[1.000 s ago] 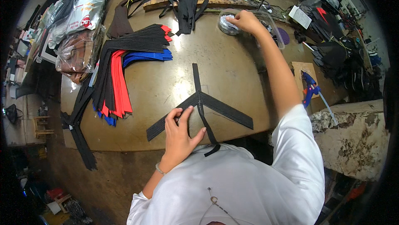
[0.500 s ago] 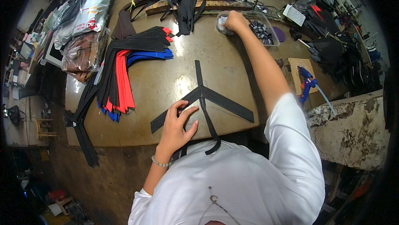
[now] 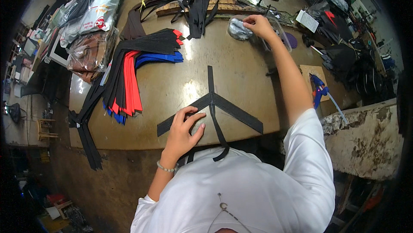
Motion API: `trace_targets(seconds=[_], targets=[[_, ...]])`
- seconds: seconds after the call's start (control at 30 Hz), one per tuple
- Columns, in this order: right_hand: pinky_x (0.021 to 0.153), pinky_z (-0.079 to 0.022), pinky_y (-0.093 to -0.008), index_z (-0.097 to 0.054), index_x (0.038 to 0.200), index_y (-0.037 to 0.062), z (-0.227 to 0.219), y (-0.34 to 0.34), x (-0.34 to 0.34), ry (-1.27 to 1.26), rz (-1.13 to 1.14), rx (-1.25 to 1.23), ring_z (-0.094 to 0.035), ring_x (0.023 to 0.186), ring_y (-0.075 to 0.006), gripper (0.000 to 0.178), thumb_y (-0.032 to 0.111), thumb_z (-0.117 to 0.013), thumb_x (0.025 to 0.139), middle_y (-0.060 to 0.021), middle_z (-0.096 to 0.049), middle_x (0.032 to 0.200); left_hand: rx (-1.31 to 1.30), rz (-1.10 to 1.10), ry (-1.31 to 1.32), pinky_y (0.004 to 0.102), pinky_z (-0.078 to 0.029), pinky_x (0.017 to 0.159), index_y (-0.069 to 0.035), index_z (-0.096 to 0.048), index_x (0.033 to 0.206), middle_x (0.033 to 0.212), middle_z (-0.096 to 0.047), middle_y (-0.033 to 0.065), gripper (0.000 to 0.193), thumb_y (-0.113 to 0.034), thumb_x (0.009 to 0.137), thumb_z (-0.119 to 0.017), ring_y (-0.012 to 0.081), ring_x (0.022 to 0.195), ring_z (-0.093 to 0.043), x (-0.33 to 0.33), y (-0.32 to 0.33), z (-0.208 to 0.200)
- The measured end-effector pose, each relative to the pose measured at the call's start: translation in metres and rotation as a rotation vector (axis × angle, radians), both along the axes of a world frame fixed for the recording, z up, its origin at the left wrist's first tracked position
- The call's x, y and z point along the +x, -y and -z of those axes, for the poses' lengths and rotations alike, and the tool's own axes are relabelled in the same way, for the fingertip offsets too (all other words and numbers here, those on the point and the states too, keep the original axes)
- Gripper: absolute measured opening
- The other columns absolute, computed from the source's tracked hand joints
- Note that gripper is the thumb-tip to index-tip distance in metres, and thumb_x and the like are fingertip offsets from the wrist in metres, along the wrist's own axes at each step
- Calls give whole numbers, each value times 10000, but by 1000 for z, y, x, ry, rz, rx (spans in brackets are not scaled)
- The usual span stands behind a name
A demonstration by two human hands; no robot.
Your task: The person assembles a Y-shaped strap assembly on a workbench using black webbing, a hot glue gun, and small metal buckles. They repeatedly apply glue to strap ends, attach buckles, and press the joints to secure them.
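Note:
A black webbing strap piece [image 3: 239, 113] with angled arms lies on the table near me, one narrow strip running up and another hanging over the front edge. My left hand [image 3: 186, 129] rests at its left arm, fingers spread and curved, holding nothing. Farther out to the right, my right hand [image 3: 260, 27] pinches the edge of a small clear plastic bag [image 3: 239, 29] with greyish contents I cannot make out. Behind that hand and forearm, a clear plastic box [image 3: 285, 36] is partly hidden.
Black, red and blue strap bundles [image 3: 131, 80] lie at the left, beside plastic-wrapped packages [image 3: 92, 30]. More black straps [image 3: 199, 13] lie at the back near a wooden strip [image 3: 228, 7]. A blue glue gun [image 3: 317, 90] rests on a board at the right.
My right hand has come out of the plastic box with the plastic bag, which now sits left of the box. My left hand has stayed nearly still.

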State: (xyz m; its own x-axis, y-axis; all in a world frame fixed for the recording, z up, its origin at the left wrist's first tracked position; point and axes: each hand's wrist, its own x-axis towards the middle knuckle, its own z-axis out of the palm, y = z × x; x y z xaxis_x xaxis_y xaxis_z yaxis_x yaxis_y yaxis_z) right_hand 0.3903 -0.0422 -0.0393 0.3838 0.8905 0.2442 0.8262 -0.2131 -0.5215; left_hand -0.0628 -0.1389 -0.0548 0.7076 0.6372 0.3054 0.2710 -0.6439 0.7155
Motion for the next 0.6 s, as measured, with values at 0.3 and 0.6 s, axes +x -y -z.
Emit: trace_targets(seconds=[0.3, 0.6], targets=[[868, -528, -429, -731, 1054, 66, -10, -10, -28, 341, 110, -411, -678, 990, -335, 347, 283, -771, 786, -166, -717, 1036, -49, -20, 20, 356, -493, 875, -72, -706, 1078, 1162, -579, 107, 251, -111, 831, -714, 272, 1053, -567, 0, 1, 1], [873, -522, -462, -749, 1028, 95, 0, -11, -6, 173, 130, -254, -681, 978, -360, 286, 320, -712, 856, -185, -720, 1002, -19, -4, 22, 348, -494, 863, -72, -703, 1081, 1173, -582, 103, 251, -116, 834, -715, 272, 1065, -563, -1, 0, 4]])
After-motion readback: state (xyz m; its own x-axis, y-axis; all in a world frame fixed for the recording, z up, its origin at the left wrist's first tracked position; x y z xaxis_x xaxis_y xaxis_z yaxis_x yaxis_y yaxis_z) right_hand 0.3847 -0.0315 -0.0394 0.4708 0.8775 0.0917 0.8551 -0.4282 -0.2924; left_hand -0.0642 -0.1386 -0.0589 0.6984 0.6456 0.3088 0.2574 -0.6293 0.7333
